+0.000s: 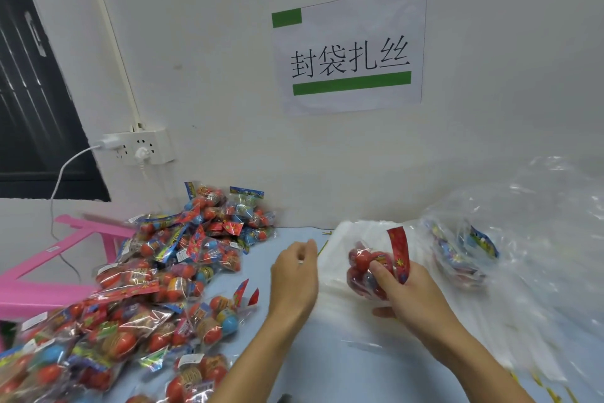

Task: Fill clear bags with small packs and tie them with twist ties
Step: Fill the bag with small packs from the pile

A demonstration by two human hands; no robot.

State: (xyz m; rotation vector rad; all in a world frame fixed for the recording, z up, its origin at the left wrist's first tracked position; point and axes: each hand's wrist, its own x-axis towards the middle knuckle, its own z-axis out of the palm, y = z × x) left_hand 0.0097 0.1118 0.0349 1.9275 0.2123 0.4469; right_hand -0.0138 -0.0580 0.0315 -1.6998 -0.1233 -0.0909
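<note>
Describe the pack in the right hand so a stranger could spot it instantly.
Start at the paper sign on the wall and drop to the stack of clear bags below. There the right hand holds a small pack of red balls, apart from the big pile of packs.

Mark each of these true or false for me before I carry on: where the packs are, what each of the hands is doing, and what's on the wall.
1. The right hand holds a pack of red balls. True.
2. The left hand grips a pack too. False: it holds no pack and hovers over the blue table, fingers loosely curled.
3. The big pile of packs lies to the left of both hands. True.
4. The held pack is above a stack of clear bags. True.
5. The wall sign carries red bars. False: its bars are green.
6. Nothing is plugged into the wall socket. False: a white charger and a plug sit in it.
</note>
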